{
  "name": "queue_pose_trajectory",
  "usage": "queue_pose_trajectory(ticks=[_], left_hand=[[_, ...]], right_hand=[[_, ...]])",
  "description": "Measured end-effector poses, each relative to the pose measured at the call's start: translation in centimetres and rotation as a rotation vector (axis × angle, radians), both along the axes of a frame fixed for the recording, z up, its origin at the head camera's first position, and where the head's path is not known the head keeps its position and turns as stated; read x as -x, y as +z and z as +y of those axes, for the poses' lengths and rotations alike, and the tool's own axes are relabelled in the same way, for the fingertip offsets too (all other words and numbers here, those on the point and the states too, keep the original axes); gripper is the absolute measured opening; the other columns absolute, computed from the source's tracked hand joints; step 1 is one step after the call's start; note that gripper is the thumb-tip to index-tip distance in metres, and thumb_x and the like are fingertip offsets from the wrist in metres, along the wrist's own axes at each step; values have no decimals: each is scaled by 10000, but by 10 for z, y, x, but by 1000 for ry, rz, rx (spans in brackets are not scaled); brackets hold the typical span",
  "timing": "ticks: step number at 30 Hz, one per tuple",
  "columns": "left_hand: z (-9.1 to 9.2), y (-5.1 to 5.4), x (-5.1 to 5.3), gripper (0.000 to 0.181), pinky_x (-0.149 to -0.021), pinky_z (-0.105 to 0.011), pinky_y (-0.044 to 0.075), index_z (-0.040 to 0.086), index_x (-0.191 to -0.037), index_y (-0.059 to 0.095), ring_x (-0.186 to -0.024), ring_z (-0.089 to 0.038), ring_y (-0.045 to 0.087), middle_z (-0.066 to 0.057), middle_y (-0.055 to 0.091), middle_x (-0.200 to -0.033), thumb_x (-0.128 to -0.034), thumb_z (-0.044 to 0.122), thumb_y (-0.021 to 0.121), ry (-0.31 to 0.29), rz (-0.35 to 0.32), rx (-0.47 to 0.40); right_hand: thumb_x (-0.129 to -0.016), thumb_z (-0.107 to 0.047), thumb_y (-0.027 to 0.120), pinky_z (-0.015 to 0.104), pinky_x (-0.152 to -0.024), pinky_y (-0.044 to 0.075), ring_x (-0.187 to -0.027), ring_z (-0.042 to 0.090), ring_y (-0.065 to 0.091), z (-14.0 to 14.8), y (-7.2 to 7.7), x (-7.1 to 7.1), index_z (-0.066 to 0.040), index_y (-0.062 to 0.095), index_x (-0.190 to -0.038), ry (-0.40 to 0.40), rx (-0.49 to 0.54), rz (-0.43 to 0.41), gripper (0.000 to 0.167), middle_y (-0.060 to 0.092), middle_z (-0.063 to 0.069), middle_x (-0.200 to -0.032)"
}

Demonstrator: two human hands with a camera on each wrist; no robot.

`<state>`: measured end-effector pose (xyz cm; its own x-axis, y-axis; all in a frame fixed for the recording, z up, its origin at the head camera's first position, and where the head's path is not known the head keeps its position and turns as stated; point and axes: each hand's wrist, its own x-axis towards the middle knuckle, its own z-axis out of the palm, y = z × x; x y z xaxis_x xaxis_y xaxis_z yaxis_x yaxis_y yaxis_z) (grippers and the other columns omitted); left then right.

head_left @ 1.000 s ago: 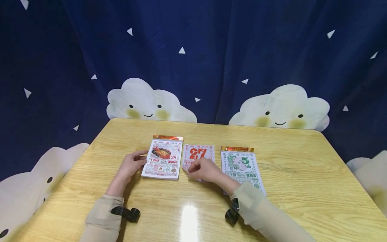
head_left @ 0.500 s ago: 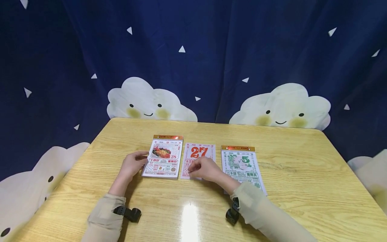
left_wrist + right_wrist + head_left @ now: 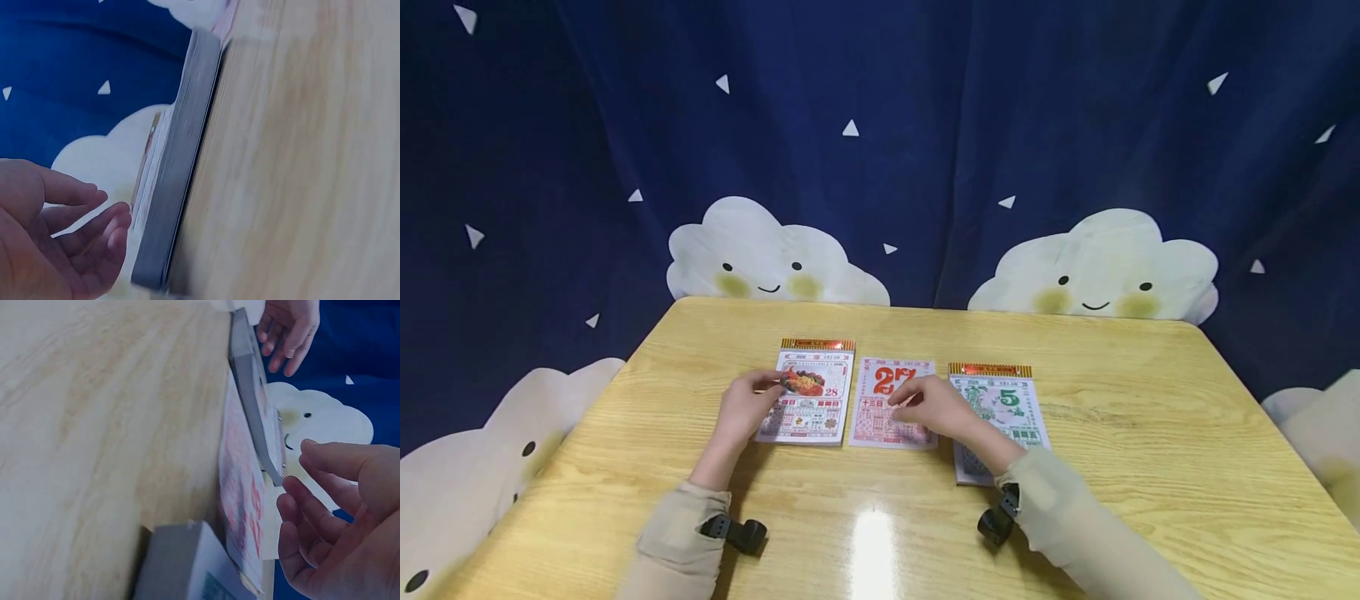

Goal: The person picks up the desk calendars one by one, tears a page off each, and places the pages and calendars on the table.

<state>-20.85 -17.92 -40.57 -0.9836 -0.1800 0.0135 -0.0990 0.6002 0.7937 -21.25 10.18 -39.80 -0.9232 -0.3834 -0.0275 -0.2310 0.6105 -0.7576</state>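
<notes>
On the left lies a thick calendar pad with a food picture and a red 28. My left hand is over its left edge, fingers loosely bent, and the left wrist view shows that hand beside the pad, gripping nothing. A loose sheet with a red 27 lies flat to the pad's right. Above that sheet hovers my right hand, thumb and fingers apart; in the right wrist view the hand holds nothing.
A second thick pad with a green 5 lies to the right, partly under my right forearm. All lie on a wooden table. Behind its far edge hangs a dark blue curtain with clouds and triangles.
My left hand has moved right, from beside the pad to over its edge. My right hand has lifted from the 27 sheet's lower left and moved up and right; the sheet lies flat and uncovered there.
</notes>
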Motion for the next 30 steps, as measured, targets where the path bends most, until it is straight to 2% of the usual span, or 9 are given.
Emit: queue_pose_trajectory(ticks=[3,8,13,20,27,30], left_hand=[[10,-2,-1,294,-704,-284,442,30,-1125,629,-920,-270,573,-173,631,-1054,-854,131,578,-16,-6,-14],[25,-3,2,278,-652,-236,444,31,-1122,630,-892,-242,576,-158,640,-1033,-870,130,568,-60,14,-70],[41,-2,4,264,-674,-213,481,1,-1091,637,-832,-205,614,-146,670,-948,-846,87,588,-103,50,-129],[61,-2,2,267,-658,-226,484,45,-1076,661,-777,-160,618,-104,683,-901,-822,119,628,-130,54,-128],[77,-3,2,280,-515,-214,462,-6,-1094,638,-657,-231,609,-158,661,-858,-827,70,608,-215,51,-199],[83,-4,1,281,-518,-237,479,-11,-1107,627,-657,-257,604,-175,650,-874,-840,70,594,-247,33,-216]], right_hand=[[-764,-130,694,242,-627,458,-746,144,548,6,2,1,-97,708,-913,-36,24,-26,154,655,1,-900],[-802,-154,665,259,-651,470,-809,156,567,19,8,3,-94,690,-980,-103,41,-46,190,651,5,-937],[-822,-179,646,280,-692,472,-859,175,573,35,14,3,-85,667,-1046,-145,33,-15,244,652,35,-987],[-831,-188,643,269,-693,468,-843,182,573,55,18,2,-64,647,-1071,-205,80,1,271,648,67,-996],[-840,-177,630,277,-697,463,-848,193,562,69,16,-3,-55,630,-1085,-260,71,21,273,643,84,-1004],[-845,-181,623,279,-698,461,-859,204,559,75,17,-5,-44,618,-1100,-284,57,21,289,636,97,-999]])
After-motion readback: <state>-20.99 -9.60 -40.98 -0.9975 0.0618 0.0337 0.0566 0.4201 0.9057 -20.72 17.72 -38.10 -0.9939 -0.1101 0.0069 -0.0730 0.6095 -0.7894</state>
